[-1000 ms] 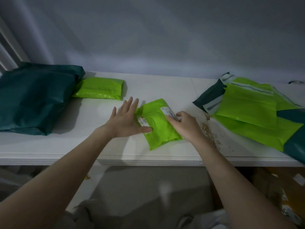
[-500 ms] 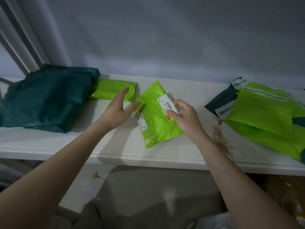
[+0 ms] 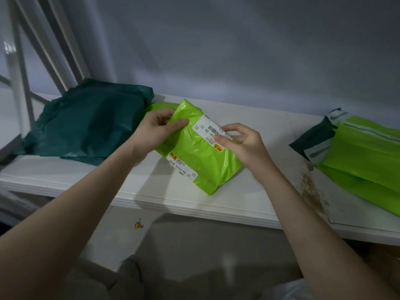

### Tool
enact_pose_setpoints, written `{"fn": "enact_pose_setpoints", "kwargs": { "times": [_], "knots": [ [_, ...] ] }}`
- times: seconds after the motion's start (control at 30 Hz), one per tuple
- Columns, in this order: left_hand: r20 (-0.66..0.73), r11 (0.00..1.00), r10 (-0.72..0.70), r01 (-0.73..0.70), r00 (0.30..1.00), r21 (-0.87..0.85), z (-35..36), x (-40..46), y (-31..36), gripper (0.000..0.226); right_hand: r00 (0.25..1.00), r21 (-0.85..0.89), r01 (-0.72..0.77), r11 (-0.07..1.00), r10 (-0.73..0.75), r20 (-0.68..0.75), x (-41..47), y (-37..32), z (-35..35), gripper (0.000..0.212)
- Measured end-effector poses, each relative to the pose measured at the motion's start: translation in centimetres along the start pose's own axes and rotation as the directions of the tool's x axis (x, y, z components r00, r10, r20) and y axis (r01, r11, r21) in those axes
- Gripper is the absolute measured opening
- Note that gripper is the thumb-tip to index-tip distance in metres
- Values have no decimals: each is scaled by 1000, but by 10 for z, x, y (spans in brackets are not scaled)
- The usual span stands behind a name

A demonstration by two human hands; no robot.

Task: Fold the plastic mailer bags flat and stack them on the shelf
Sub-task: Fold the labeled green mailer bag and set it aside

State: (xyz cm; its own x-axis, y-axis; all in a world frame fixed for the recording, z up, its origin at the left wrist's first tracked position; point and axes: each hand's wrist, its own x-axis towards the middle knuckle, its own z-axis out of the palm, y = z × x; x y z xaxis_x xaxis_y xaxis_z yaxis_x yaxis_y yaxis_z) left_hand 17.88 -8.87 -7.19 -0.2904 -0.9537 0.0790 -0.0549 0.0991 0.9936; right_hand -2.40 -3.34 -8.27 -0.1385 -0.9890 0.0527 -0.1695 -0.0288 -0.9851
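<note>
Hands have come up off the white shelf (image 3: 151,191) in the last second, and the folded lime-green mailer (image 3: 201,152) comes with them: a second ago I had it pressed flat on the board under both palms, now it hangs tilted above the surface, its far corner raised toward the wall. My left hand (image 3: 155,131) is closed on the upper left edge, thumb on the front and fingers wrapped behind. My right hand (image 3: 242,144) pinches the right edge at the white shipping label (image 3: 207,128), thumb and forefinger shut on it, the other fingers loosely curled. A second label (image 3: 181,167) shows on the lower fold.

I judge the fold on this one finished, so the lift means it is on its way to the stack. An earlier folded green mailer (image 3: 155,106) lies just behind my left hand, mostly hidden, beside the dark teal bag pile (image 3: 86,124); that looks the likely spot. The loose pile of unfolded green and teal mailers (image 3: 363,152) at the right waits its turn, so a good part of the job remains.
</note>
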Motion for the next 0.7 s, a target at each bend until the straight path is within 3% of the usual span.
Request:
{"fn": "enact_pose_setpoints", "kwargs": {
  "times": [0.17, 0.23, 0.37, 0.53, 0.6, 0.7],
  "knots": [
    [-79, 994, 101, -105, 992, -38, -12, -1, -2, 8, 978, 208, -157, 965, 181, -100, 7, 9, 11, 43],
    [-123, 988, 109, -121, 986, -98, -16, -3, -2, 10, 965, 284, -242, 928, 259, -26, 7, 12, 16, 40],
    [-108, 964, 62, -87, 992, -250, -22, -6, -3, 15, 948, 176, -310, 934, 289, 134, 3, 18, 28, 14],
    [-72, 955, 19, -40, 997, -295, -28, -9, -5, 15, 953, 319, -302, 898, 281, 110, 6, 20, 37, 21],
    [-112, 963, -3, -27, 994, -267, -28, -9, -5, 11, 960, 314, -279, 908, 271, 70, 7, 23, 38, 26],
    [-234, 997, -27, 10, 972, -72, -32, -8, -3, 13, 960, 319, -279, 906, 276, 56, 8, 22, 42, 35]
  ]
}}
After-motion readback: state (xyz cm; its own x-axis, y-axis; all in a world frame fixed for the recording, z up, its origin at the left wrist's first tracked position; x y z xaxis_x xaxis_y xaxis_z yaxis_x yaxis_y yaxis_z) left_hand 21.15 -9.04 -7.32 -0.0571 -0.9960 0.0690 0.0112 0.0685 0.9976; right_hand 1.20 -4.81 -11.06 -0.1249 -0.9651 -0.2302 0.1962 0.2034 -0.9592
